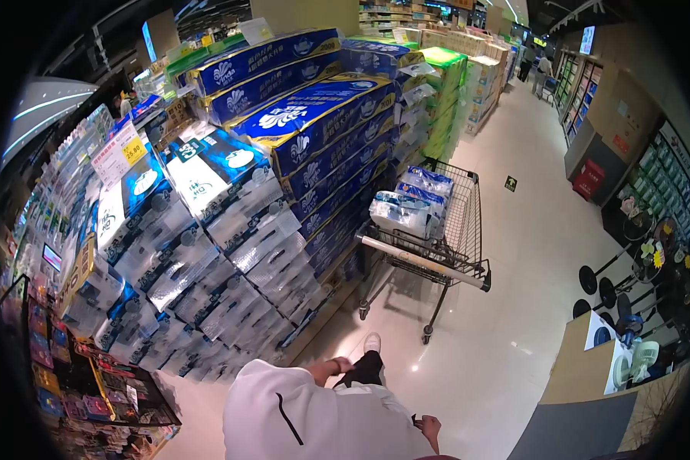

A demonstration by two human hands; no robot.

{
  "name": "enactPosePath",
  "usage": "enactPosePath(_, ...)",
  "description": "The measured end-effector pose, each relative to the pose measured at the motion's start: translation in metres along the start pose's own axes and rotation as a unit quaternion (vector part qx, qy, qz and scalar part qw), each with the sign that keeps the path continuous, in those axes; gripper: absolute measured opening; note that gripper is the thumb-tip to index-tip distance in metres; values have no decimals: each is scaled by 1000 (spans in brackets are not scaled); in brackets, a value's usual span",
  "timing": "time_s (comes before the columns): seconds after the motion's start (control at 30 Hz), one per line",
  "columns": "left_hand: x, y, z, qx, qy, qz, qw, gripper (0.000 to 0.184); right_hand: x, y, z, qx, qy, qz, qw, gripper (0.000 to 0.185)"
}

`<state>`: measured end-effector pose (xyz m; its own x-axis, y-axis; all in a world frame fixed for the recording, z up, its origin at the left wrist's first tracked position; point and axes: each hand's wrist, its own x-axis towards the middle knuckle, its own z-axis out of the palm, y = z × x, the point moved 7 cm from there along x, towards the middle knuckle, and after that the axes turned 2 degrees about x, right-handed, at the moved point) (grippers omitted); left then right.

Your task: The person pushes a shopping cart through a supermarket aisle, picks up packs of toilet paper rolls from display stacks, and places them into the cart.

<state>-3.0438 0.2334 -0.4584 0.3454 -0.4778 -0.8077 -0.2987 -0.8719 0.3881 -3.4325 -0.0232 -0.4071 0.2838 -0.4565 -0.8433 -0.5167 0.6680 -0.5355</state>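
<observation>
My left hand [337,366] hangs by my dark trouser leg, in front of my white top [307,414]. It is small and smeared, so its fingers are hard to read. Lower right, my right hand [429,426] is beside my body with its fingers curled. A small dark bit shows by its fingertips, too small to name. Ahead, apart from both hands, stands a wire shopping cart [468,201] with a pale handle. Inside the cart lie several plastic-wrapped tissue packs [400,212] in white and blue.
Stacked tissue packs [230,222] and blue boxes [314,123] line the left side. Green packs [443,92] stand farther along the aisle floor [506,253]. At right are round-based stands [590,277] and a display counter [583,368]. People [540,70] are far off.
</observation>
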Motion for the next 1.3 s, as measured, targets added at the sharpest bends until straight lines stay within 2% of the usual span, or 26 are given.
enactPosePath(0.07, -49, -105, 43, 17, -76, -169, 982, 46, 24, -69, 29, -11, -12, -25, 1000, 23)
enactPosePath(0.13, -102, -172, 52, -42, -99, -299, 948, 44, 45, -149, 61, -75, -47, -71, 994, 24)
enactPosePath(0.2, -138, -202, 42, -122, -86, -378, 914, 42, 30, -249, 112, -133, -102, -130, 977, 21)
enactPosePath(0.23, -150, -208, 37, -161, -73, -403, 898, 41, 23, -294, 139, -128, -160, -165, 965, 20)
enactPosePath(0.3, -150, -209, 18, -217, -38, -422, 880, 38, 8, -387, 207, -125, -253, -233, 930, 19)
enactPosePath(0.4, -89, -195, -33, -230, 60, -376, 896, 35, -34, -509, 304, -102, -339, -306, 884, 18)
enactPosePath(0.47, -42, -161, -97, -231, 181, -298, 908, 33, -54, -584, 356, -63, -370, -347, 860, 18)
enactPosePath(0.53, -65, -38, -228, -324, 384, -104, 858, 38, -41, -648, 399, -50, -359, -373, 854, 18)
enactPosePath(0.57, -95, 26, -287, -388, 389, 16, 835, 40, -40, -680, 416, -53, -338, -395, 853, 18)
enactPosePath(0.6, -134, 84, -341, -399, 407, 80, 818, 32, -38, -710, 432, -57, -318, -417, 849, 18)
enactPosePath(0.67, -207, 154, -417, -367, 494, 175, 769, 28, -26, -767, 464, -68, -308, -450, 835, 21)
enactPosePath(0.73, -262, 178, -466, -314, 598, 199, 710, 23, -22, -821, 493, -89, -284, -502, 812, 28)
enactPosePath(0.8, -308, 188, -498, -293, 675, 187, 651, 23, -6, -872, 523, -107, -262, -512, 811, 37)
enactPosePath(0.87, -350, 200, -517, -229, 770, 190, 564, 31, 2, -915, 550, -116, -252, -525, 804, 46)
enactPosePath(0.97, -371, 200, -527, -260, 815, 147, 496, 44, 7, -964, 588, -114, -264, -523, 803, 57)
enactPosePath(1.0, -372, 204, -530, -246, 826, 138, 487, 45, 7, -975, 599, -130, -283, -520, 796, 65)
enactPosePath(1.07, -370, 215, -530, -221, 845, 112, 474, 46, 12, -988, 615, -105, -305, -513, 796, 66)
enactPosePath(1.13, -367, 220, -524, -168, 883, 61, 433, 55, 22, -993, 627, -105, -278, -508, 808, 68)
enactPosePath(1.2, -361, 225, -531, -188, 872, 49, 449, 63, 41, -1001, 642, -82, -332, -490, 802, 71)
enactPosePath(1.23, -350, 222, -536, -186, 863, 34, 469, 70, 36, -997, 644, -38, -374, -443, 814, 73)
enactPosePath(1.27, -346, 225, -544, -204, 867, 50, 453, 71, 31, -993, 642, 1, -409, -392, 824, 74)
enactPosePath(1.3, -338, 223, -549, -242, 866, 52, 434, 73, 37, -995, 644, -11, -411, -398, 820, 79)
